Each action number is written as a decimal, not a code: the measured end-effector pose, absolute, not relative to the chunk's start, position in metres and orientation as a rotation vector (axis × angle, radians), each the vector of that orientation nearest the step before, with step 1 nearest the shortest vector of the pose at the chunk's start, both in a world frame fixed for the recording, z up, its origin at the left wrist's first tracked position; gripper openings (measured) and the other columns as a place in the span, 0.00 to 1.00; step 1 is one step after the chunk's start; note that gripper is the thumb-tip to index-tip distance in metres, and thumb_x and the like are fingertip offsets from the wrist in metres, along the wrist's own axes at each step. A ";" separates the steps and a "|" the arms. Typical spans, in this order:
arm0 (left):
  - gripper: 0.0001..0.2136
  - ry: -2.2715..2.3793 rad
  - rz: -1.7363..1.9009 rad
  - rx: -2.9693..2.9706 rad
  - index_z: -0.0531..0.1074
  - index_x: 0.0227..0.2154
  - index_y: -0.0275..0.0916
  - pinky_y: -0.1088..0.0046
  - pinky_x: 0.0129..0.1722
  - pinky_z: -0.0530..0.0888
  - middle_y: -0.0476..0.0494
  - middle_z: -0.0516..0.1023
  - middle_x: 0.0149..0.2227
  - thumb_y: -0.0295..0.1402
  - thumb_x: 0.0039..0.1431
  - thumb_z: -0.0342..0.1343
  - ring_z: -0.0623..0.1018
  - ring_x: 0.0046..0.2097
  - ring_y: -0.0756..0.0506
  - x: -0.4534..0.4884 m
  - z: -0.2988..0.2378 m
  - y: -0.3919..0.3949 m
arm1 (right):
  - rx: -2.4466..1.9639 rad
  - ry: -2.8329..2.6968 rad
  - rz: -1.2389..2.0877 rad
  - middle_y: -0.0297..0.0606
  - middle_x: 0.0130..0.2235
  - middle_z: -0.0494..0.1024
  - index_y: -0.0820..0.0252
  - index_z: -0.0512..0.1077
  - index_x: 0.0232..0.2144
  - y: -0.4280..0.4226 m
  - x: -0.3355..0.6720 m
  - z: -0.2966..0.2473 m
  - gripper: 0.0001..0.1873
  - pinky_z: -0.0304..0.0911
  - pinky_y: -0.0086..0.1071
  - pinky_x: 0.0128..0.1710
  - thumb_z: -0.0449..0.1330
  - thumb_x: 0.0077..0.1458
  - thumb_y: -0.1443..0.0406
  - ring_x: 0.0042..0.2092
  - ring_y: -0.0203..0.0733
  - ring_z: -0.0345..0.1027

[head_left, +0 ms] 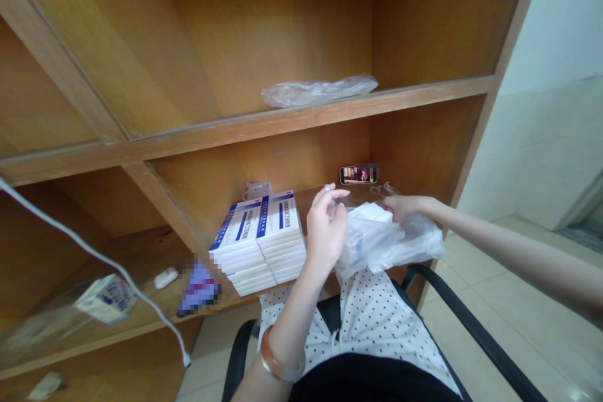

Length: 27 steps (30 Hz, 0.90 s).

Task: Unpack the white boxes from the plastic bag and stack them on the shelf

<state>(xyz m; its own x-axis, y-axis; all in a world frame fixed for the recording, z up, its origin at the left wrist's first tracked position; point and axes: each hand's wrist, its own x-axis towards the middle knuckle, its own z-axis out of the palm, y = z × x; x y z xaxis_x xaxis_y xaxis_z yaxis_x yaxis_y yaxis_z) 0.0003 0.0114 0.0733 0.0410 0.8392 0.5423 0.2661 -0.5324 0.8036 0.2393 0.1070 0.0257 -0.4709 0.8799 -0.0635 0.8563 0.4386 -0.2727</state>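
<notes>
A clear plastic bag (377, 248) with white contents (372, 213) showing at its mouth rests at my lap by the shelf edge. My left hand (327, 226) is at the bag's left side, fingers curved and closed around a bit of its thin film near the thumb. On the opposite side my right hand (400, 206) grips the bag by its upper edge; its fingertips are partly hidden. Left of my hands stand two side-by-side stacks of white and blue boxes (259, 239) on the lower shelf.
Behind my hands a phone (358, 174) with a lit screen leans on the shelf. Another plastic bag (320, 91) lies on the shelf above. To the left are a purple packet (198, 286), a white mouse-like object (166, 277), a carton (107, 299) and a hanging white cable (113, 270). Chair armrests (475, 326) flank me.
</notes>
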 end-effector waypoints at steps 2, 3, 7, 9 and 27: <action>0.12 1.109 1.538 1.820 0.75 0.38 0.40 0.61 0.52 0.70 0.42 0.69 0.55 0.22 0.55 0.50 0.66 0.60 0.42 -0.001 0.075 0.013 | -1.694 -2.554 0.306 0.43 0.37 0.79 0.58 0.76 0.38 0.110 0.239 0.029 0.17 0.61 0.31 0.29 0.61 0.42 0.67 0.37 0.48 0.72; 0.12 1.109 1.553 1.809 0.75 0.38 0.40 0.61 0.52 0.70 0.42 0.70 0.55 0.22 0.55 0.50 0.67 0.59 0.42 -0.002 0.076 0.014 | -1.754 -2.508 0.233 0.42 0.38 0.79 0.57 0.75 0.38 0.111 0.239 0.033 0.15 0.60 0.31 0.29 0.60 0.44 0.66 0.38 0.47 0.72; 0.12 1.093 1.598 1.732 0.74 0.39 0.39 0.63 0.49 0.72 0.41 0.71 0.53 0.22 0.54 0.51 0.71 0.54 0.43 -0.005 0.081 0.016 | -1.800 -2.278 0.002 0.39 0.40 0.78 0.56 0.75 0.35 0.114 0.246 0.055 0.11 0.58 0.29 0.29 0.57 0.49 0.62 0.38 0.43 0.71; 0.12 1.080 1.614 1.702 0.73 0.39 0.38 0.66 0.46 0.73 0.41 0.72 0.52 0.22 0.54 0.51 0.74 0.49 0.44 -0.007 0.083 0.016 | -1.746 -2.235 -0.027 0.38 0.36 0.78 0.57 0.75 0.32 0.113 0.251 0.066 0.09 0.58 0.29 0.29 0.56 0.49 0.62 0.36 0.42 0.70; 0.06 1.012 1.784 1.727 0.73 0.33 0.36 0.69 0.45 0.74 0.43 0.79 0.37 0.25 0.55 0.52 0.78 0.40 0.47 -0.017 0.111 0.021 | -1.063 -1.406 1.101 0.38 0.22 0.71 0.61 0.68 0.26 0.092 0.239 0.114 0.02 0.68 0.34 0.34 0.57 0.46 0.70 0.29 0.40 0.70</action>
